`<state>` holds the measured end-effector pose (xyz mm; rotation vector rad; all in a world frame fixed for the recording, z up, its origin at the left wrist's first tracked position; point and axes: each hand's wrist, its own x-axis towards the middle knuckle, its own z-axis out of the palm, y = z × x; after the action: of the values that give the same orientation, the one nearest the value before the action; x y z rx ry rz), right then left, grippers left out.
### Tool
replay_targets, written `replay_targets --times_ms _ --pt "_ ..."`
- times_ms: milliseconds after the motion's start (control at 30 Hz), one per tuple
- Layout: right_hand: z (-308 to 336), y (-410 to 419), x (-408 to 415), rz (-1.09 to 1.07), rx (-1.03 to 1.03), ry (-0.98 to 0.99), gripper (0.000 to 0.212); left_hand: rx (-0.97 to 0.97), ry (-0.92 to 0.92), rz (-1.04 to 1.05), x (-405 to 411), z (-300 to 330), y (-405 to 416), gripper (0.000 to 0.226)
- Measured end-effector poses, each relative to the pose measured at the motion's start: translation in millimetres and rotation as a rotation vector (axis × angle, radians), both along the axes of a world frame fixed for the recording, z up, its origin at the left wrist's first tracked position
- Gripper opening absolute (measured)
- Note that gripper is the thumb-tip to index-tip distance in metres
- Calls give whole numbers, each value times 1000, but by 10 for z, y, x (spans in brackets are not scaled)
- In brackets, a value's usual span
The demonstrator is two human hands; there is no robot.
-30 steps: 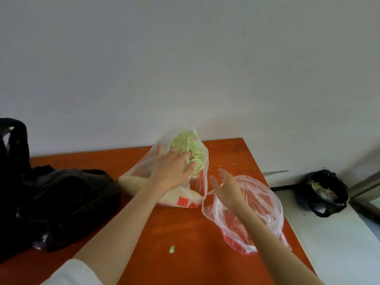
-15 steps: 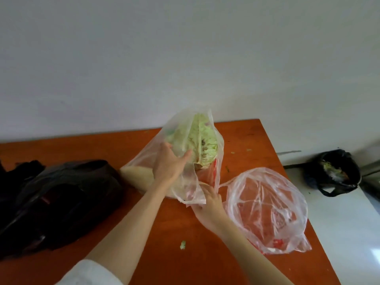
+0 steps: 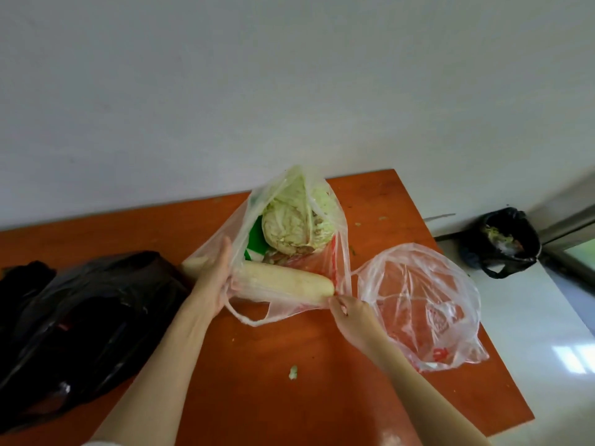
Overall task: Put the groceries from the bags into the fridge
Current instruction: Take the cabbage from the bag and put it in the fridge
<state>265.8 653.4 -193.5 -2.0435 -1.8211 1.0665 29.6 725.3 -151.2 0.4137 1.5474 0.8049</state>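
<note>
A clear plastic grocery bag (image 3: 338, 252) lies open on the orange table (image 3: 257, 381). Inside it are a pale green cabbage (image 3: 296, 220), a long white radish (image 3: 283, 283) and something green (image 3: 256, 239) under the cabbage. My left hand (image 3: 214, 278) grips the bag's left rim beside the radish's thick end. My right hand (image 3: 349, 313) pinches the bag's right rim near the radish's tip. Together they hold the mouth wide. The fridge is out of view.
A second clear bag (image 3: 421, 304) with red print lies right of my right hand, near the table's right edge. Black bags (image 3: 80, 317) fill the table's left side. On the white floor to the right stands a black-lined waste bin (image 3: 500, 241). The wall is close behind.
My left hand came off the cabbage and took the bag's left rim. My right hand took the right rim. The bag's mouth is now spread and the radish shows.
</note>
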Motion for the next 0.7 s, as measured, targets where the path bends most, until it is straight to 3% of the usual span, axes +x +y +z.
replay_targets --times_ms 67,100,167,233,300,400,500,567,633,700 --pt "-10 79 -31 -108 -29 45 36 56 191 -220 4 -46 -7 42" --pt "-16 116 -40 -155 -32 69 37 75 205 -226 9 -56 -8 37" --pt "-28 201 -34 -213 -41 83 42 55 -49 -37 -8 -7 12 19" --pt "-21 330 -8 -221 -36 111 49 67 -288 223 -54 4 82 29" --pt "32 493 16 -217 -3 157 52 23 -246 301 -46 11 198 39" --pt "89 747 103 -281 41 181 45 -66 228 105 65 117 323 38" --pt "142 909 161 -346 187 163 35 192 732 -120 116 208 468 36" --pt "182 1025 203 -382 306 135 39 360 928 -243 135 234 647 45" --pt "235 1162 262 -441 362 156 51 399 1081 -409 162 212 877 45" --pt "307 1300 336 -498 384 200 46 433 1031 -532 194 186 1078 46"
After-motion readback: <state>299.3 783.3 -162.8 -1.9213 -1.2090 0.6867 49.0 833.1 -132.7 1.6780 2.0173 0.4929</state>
